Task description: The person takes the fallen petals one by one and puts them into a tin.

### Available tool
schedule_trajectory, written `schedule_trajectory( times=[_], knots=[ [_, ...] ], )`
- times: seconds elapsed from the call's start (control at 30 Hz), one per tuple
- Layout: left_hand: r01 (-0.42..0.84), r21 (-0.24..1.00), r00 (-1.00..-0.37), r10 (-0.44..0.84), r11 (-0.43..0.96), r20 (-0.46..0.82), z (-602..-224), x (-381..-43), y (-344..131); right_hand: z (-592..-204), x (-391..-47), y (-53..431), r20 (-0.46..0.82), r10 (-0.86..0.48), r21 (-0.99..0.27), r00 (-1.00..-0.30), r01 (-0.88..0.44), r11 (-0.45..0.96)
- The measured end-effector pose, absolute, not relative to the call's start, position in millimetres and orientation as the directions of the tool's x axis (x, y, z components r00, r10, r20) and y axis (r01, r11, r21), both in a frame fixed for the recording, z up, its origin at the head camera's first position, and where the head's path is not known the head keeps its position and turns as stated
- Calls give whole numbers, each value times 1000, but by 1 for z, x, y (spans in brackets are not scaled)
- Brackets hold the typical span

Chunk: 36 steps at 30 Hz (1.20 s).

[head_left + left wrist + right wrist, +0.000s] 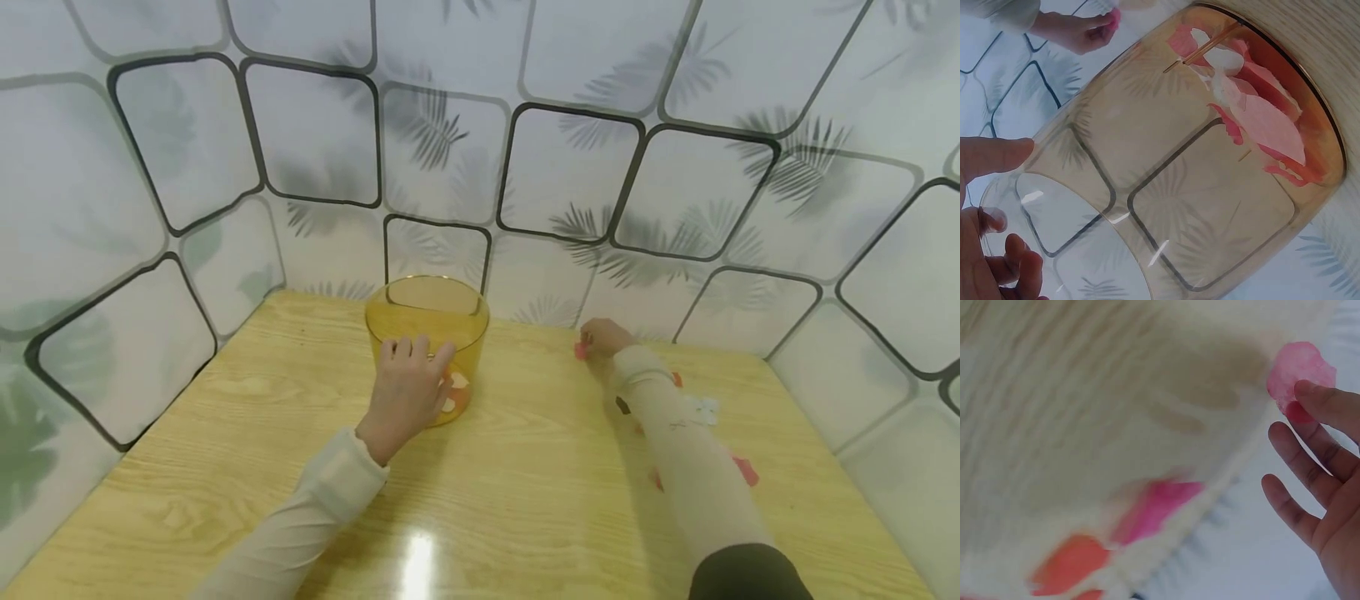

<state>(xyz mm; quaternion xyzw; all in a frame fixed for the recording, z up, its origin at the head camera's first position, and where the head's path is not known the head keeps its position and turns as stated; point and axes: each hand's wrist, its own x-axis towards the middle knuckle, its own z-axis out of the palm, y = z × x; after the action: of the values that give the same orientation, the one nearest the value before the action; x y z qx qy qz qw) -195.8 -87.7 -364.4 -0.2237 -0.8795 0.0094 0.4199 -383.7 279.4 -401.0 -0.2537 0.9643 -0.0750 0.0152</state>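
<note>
A see-through amber plastic bin (pixel 471 367) stands upright toward the back of the table. My left hand (pixel 405 392) holds it by the near rim, with the fingers bent at the edge and the thumb to their right. Pink and white paper-like scraps (pixel 1266 119) lie at the bottom of the bin, along with thin brown sticks (pixel 1210 44). Near the back wall, apart from the bin, my right hand (pixel 606 337) pinches a thin pink scrap (pixel 1304 365) between thumb and forefinger. Its other fingers are spread loosely.
On the right side of the wood-grain table (pixel 525 500), under and around my right forearm, lie a pink scrap (pixel 745 470), a pale bluish-white scrap (pixel 705 409), a small dark piece (pixel 622 405) and an orange-red piece (pixel 677 379). Patterned sheeting (pixel 442 158) encloses the back and sides.
</note>
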Motion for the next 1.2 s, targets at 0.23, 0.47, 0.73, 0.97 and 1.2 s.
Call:
schedule_trajectory(
  times=[0.23,0.47,0.73,0.97,1.2],
  knots=[
    [372,-229,-548,412,899,728,-362,-200,-87,-348,-363,235,88,-513,-198,-854,-519,831],
    [366,-227,-557,408,903,724,-361,-202,-87,-285,-343,174,228,-597,-168,-769,-635,754],
    [370,-195,-575,389,908,720,-362,-201,-88,-255,-312,113,330,-694,-138,-640,-760,636],
    [376,-192,-579,392,906,715,-363,-199,-88,-264,-303,86,290,-733,-139,-615,-785,603],
    [386,-192,-569,397,902,720,-363,-197,-87,-271,-299,81,207,-745,-121,-634,-772,624]
  ],
)
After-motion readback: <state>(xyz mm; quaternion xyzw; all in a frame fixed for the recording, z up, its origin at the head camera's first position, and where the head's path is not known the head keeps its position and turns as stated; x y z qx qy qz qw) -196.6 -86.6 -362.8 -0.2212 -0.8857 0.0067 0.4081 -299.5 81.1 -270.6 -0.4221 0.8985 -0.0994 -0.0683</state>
